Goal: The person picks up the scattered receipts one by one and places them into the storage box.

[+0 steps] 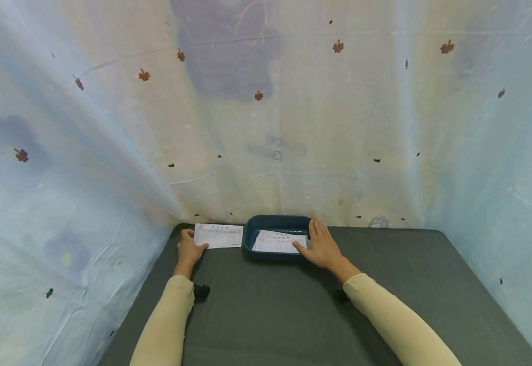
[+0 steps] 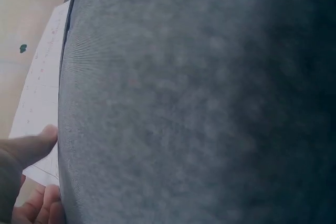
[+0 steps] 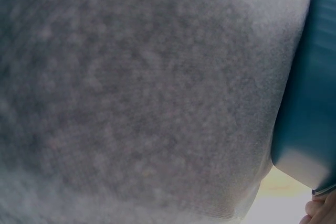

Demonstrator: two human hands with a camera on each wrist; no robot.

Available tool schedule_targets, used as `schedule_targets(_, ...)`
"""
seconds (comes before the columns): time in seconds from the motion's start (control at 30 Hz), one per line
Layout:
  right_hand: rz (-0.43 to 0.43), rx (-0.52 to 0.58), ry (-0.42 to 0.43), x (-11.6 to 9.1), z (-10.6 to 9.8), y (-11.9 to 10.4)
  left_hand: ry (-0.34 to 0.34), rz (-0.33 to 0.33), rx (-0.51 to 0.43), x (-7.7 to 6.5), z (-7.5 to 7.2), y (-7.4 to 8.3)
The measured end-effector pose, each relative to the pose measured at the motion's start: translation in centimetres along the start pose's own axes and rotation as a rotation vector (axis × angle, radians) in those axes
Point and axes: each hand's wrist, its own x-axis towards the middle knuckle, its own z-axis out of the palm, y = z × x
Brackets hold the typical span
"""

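In the head view, a printed paper slip [image 1: 218, 236] with a table grid lies left of a dark blue plastic tray [image 1: 253, 254]. My left hand [image 1: 189, 249] grips the slip's near left corner, the thumb over the paper. The left wrist view shows the thumb [image 2: 39, 145] above the slip [image 2: 44, 77] and the fingertips by its edge. Several similar slips [image 1: 277, 245] lie overlapping inside the tray. My right hand [image 1: 324, 249] holds the tray's right end, its thumb inside over the slips and its fingers along the rim. In the right wrist view, fingers show beside the tray's corner.
The dark grey cloth-covered table [image 1: 266, 310] carries these things near its far edge. A pale patterned curtain [image 1: 302, 127] hangs behind it and along both sides. Black wrist straps [image 1: 201, 292] sit below the sleeves.
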Motion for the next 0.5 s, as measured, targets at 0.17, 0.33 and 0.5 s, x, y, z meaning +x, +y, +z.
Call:
schedule_targets(0.17,0.002,-0.001,0.012,0.07,0.34,0.06,0.074,-0.041,0.019,-0.08,-0.15,-0.50)
schedule_targets(0.33,0.005,0.001,0.009,0.04,0.16,-0.08,0.127,-0.042,0.013,-0.29,-0.48,-0.78)
schedule_targets(0.5,0.001,-0.007,0.002,0.11,0.10,-0.02,0.149,-0.016,-0.030,-0.33,-0.82,-0.87)
